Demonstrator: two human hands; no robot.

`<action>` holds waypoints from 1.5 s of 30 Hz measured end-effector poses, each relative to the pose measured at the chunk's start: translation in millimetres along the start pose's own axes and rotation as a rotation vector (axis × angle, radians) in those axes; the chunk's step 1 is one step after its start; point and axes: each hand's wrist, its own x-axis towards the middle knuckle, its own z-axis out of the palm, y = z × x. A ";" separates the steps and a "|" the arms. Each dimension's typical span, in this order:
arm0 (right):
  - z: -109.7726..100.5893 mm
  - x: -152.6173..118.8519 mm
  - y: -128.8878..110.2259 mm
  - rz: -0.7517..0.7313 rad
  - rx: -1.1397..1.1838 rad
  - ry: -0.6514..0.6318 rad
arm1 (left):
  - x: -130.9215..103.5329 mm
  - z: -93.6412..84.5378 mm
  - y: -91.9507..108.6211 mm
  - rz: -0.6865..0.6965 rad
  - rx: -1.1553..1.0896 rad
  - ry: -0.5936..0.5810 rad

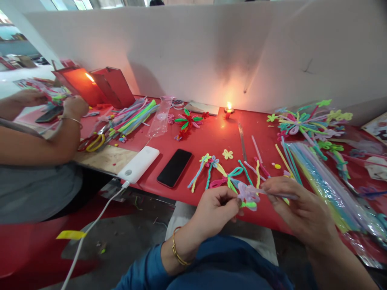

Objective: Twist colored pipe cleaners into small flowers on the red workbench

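My left hand (216, 209) is closed in a pinch on a lilac pipe-cleaner flower (248, 192), held just over the table's front edge. A bright green loop shows under its petals. On its right, my right hand (299, 209) pinches a pale lilac strand (260, 191) that runs to the flower, with an end sticking out past the fingers. Just behind my hands lies a looped pipe-cleaner bow (228, 179) in pink, teal and yellow. Short twisted pieces and a small yellow flower (227, 154) lie around it. My fingers partly hide the flower's lower side.
A lit candle (228, 111) burns at the back by the white wall. A black phone (174, 168) and a white power bank (138, 164) with a cable lie left. Bagged pipe cleaners (320, 177) lie right. Scissors (96, 141) and a co-worker's hands (75, 108) are further left.
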 end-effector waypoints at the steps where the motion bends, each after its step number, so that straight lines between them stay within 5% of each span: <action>1: -1.4 1.0 -0.7 -0.032 0.015 -0.020 | -0.1 -0.1 -0.1 0.003 -0.009 0.005; 7: -9.2 3.9 0.6 -0.145 -0.008 -0.053 | 0.4 -2.1 -2.5 -0.005 -0.067 0.026; 12: -6.8 -3.1 3.8 -0.088 0.033 -0.012 | 2.9 -2.8 -5.9 -0.013 -0.100 0.043; 18: -3.2 -2.1 4.0 0.186 0.509 0.433 | 4.5 -3.6 -6.7 -0.041 -0.149 0.071; 22: -4.4 7.1 12.3 0.335 0.703 0.571 | 3.6 -2.8 -6.2 -0.052 -0.171 0.061; 25: 1.6 8.6 18.3 0.438 0.698 0.460 | 3.1 -2.0 -7.2 -0.045 -0.177 0.051; 30: 13.3 12.7 13.5 0.557 0.474 -0.117 | 2.5 -4.2 -10.0 -0.022 -0.140 0.027; 33: 16.9 18.6 6.7 0.520 0.414 -0.272 | 2.4 -5.7 -9.8 -0.011 -0.126 0.033; 45: 42.8 2.0 4.4 0.659 0.538 -0.039 | 5.3 -2.8 -9.2 0.044 -0.281 0.106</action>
